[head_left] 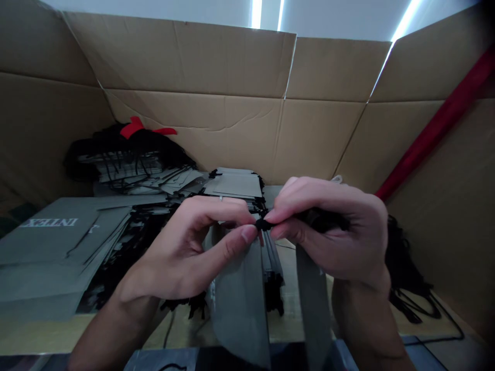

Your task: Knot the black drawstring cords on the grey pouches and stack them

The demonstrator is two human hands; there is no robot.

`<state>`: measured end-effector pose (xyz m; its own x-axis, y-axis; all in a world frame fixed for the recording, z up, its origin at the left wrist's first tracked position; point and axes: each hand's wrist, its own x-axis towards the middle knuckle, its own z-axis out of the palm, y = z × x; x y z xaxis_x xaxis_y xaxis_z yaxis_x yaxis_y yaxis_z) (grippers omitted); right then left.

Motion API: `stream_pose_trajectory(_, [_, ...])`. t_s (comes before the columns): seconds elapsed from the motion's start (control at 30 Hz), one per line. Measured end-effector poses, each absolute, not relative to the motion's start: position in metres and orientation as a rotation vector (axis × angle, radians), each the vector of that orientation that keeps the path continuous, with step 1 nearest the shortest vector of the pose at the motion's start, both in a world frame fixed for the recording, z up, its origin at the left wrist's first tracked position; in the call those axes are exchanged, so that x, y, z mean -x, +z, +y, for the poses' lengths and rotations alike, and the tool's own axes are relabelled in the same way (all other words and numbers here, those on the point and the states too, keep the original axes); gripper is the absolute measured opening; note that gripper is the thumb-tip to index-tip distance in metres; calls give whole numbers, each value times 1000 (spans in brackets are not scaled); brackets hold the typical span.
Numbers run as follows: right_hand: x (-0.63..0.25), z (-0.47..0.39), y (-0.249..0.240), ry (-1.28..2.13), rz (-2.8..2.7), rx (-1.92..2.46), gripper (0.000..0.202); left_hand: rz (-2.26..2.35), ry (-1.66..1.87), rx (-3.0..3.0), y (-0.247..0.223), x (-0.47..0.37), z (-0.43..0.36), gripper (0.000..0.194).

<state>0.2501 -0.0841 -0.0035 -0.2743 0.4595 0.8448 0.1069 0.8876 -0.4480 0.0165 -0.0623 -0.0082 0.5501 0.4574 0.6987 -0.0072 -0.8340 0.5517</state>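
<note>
My left hand (197, 252) and my right hand (344, 232) meet near the middle of the head view. Between their thumbs and forefingers both pinch a short piece of black cord (264, 224), which looks bunched or knotted there. Just below hangs a grey sheet-like bag (243, 304), its top hidden behind my left fingers. A second grey panel (314, 304) drops under my right hand; whether it belongs to the same bag I cannot tell. More black material (328, 220) shows inside my right palm.
Grey printed bags (42, 252) lie stacked on the left, with black cord ends along their edge. Behind stand a smaller pile (234, 184) and a heap of black cords (131, 147) with red strips. Loose black cords (410, 273) lie right. Cardboard walls (193, 56) enclose the table.
</note>
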Motion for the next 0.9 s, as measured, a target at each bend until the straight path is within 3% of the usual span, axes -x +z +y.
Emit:
stream_pose_trajectory(0.37, [-251, -86, -10, 211, -1735, 574, 41, 340, 1479, -2236, -17, -28, -59, 8])
stream_pose_trajectory(0.6, [-246, -94, -6, 22, -1829, 638, 18, 334, 1574, -2288, -19, -31, -59, 10])
stream_pose_trajectory(0.9, [-245, -96, -8, -35, -1810, 678, 27, 303, 1570, -2387, -21, -32, -56, 18])
